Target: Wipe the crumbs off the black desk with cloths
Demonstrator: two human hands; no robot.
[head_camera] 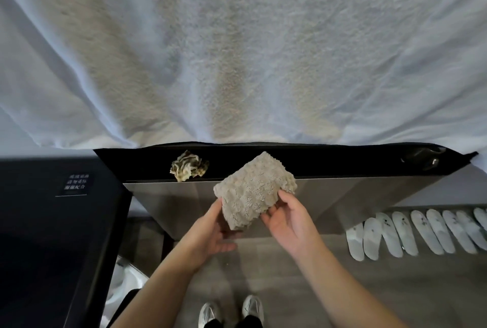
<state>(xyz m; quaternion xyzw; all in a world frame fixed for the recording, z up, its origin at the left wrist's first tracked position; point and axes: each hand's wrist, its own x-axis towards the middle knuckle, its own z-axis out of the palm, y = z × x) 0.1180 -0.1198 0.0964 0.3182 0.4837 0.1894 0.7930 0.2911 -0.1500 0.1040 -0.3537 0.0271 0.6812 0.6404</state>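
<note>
The left hand (210,233) and right hand (287,219) are gripping a folded beige cloth (253,190) before the black desk (316,161); a crumpled cloth (188,165) is lying on its top, white slippers (421,233) lining the floor.

The only writing is a black label (76,184) on the dark cabinet (39,235) at left. It carries three short lines of white Chinese characters, too blurred to read, above a thin white line.
</note>
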